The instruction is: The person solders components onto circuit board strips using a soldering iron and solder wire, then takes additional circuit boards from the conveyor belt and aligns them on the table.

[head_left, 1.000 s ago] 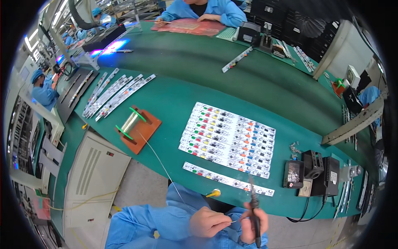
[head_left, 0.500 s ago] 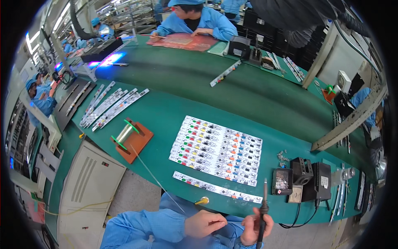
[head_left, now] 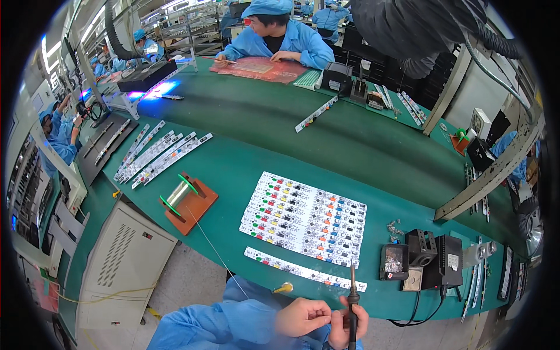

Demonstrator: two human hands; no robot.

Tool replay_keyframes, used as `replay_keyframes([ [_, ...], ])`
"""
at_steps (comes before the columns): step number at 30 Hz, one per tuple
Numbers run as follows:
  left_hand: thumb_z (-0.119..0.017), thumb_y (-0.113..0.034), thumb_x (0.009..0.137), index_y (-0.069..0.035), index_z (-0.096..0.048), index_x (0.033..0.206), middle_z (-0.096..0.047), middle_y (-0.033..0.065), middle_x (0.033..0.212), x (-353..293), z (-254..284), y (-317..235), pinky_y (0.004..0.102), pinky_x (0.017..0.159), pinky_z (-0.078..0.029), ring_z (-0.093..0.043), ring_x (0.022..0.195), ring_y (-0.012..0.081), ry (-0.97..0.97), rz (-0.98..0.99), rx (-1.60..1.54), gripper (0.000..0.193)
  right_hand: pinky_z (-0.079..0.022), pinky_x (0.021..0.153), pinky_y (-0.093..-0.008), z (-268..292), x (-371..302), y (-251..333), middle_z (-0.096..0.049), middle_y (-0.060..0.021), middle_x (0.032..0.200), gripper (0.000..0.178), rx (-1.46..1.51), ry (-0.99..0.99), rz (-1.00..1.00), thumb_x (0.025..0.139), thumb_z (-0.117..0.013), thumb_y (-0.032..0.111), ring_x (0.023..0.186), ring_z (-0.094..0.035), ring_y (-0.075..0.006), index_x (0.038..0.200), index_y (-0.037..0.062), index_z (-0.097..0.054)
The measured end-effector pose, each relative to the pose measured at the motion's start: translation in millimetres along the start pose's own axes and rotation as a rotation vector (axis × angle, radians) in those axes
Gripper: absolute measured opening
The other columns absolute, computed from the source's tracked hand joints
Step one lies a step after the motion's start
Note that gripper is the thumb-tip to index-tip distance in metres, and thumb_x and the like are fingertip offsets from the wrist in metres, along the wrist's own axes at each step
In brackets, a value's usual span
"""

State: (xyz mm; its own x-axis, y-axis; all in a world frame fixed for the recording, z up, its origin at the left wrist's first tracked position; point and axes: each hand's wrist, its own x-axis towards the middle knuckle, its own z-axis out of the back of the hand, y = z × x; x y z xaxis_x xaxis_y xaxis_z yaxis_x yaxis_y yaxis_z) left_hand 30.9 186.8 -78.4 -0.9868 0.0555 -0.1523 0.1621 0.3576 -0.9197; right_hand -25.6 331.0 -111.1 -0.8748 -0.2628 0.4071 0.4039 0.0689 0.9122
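Note:
My right hand (head_left: 345, 328) grips a soldering iron (head_left: 353, 296) held upright. Its metal tip points away from me, over the near right corner of a block of white circuit board strips (head_left: 304, 219). Close beside it, my left hand (head_left: 303, 317) is closed in a pinch, fingertips almost touching the right hand. Thin solder wire (head_left: 217, 254) runs from a green-rimmed spool (head_left: 178, 195) on a brown stand to my left sleeve, where it passes out of sight; its end at my fingers is hidden. A single circuit board strip (head_left: 303, 270) lies between the block and my hands.
At right are a small black tray (head_left: 394, 262) of bits, a black soldering station (head_left: 443, 263) and its cable. More board strips (head_left: 160, 156) lie fanned out at far left. A yellow-topped plug (head_left: 284, 288) sits at the near edge. Across the green belt (head_left: 245, 111), a person works on a red mat (head_left: 259, 68).
My right hand and the iron have moved left, bringing the tip to the block's corner. My left hand has shifted slightly right and down, so the gap between the hands has narrowed.

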Motion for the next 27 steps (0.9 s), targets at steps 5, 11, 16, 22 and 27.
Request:
replay_keyframes([
  [5,-0.057,-0.004,0.092,0.002,-0.061,0.097,-0.062,0.0007,0.084,4,4,6,0.0189,0.065,-0.044,-0.056,0.075,0.0026,-0.027,-0.013,-0.076,0.009,-0.049,0.073,-0.0269,0,6,2,-0.063,-0.0143,0.106,0.046,0.053,-0.033,-0.078,0.079,-0.07,-0.004,0.083,-0.059,-0.0148,0.121,0.0021,-0.051],
  [11,-0.059,-0.004,0.092,0.004,-0.064,0.107,-0.065,0.0065,0.101,2,12,7,0.0225,0.08,-0.05,-0.061,0.091,0.0095,-0.007,0.053,0.001,0.018,-0.047,0.071,-0.0248,-3,13,7,-0.061,-0.0077,0.093,0.046,-0.054,-0.078,-0.076,0.08,-0.071,-0.001,0.078,-0.056,-0.0115,0.122,0.0011,-0.052],
  [16,-0.059,-0.003,0.091,0.004,-0.064,0.103,-0.065,0.0064,0.096,3,19,13,0.0223,0.076,-0.049,-0.06,0.087,0.0085,-0.023,-0.106,0.111,0.015,-0.045,0.068,-0.0234,-11,14,8,-0.059,-0.0042,0.085,0.044,-0.004,-0.052,-0.052,0.079,-0.072,0.0,0.073,-0.053,-0.0094,0.12,0.0001,-0.054],
  [22,-0.066,-0.023,0.086,-0.004,-0.055,0.118,-0.065,0.0144,0.099,3,27,12,0.0364,0.074,-0.049,-0.063,0.085,0.0188,-0.011,-0.086,0.177,0.039,-0.046,0.068,-0.0239,-16,15,7,-0.061,-0.0053,0.085,0.045,-0.029,-0.046,-0.023,0.078,-0.071,-0.002,0.074,-0.055,-0.0095,0.12,0.0004,-0.055],
  [27,-0.064,-0.006,0.089,0.003,-0.065,0.096,-0.065,0.0031,0.086,-3,26,18,0.02,0.067,-0.047,-0.059,0.078,0.0052,-0.07,-0.139,0.099,0.011,-0.048,0.064,-0.0241,-18,13,0,-0.064,-0.0091,0.089,0.044,-0.018,-0.037,0.014,0.078,-0.071,-0.004,0.071,-0.058,-0.0114,0.118,0.0008,-0.055],
])
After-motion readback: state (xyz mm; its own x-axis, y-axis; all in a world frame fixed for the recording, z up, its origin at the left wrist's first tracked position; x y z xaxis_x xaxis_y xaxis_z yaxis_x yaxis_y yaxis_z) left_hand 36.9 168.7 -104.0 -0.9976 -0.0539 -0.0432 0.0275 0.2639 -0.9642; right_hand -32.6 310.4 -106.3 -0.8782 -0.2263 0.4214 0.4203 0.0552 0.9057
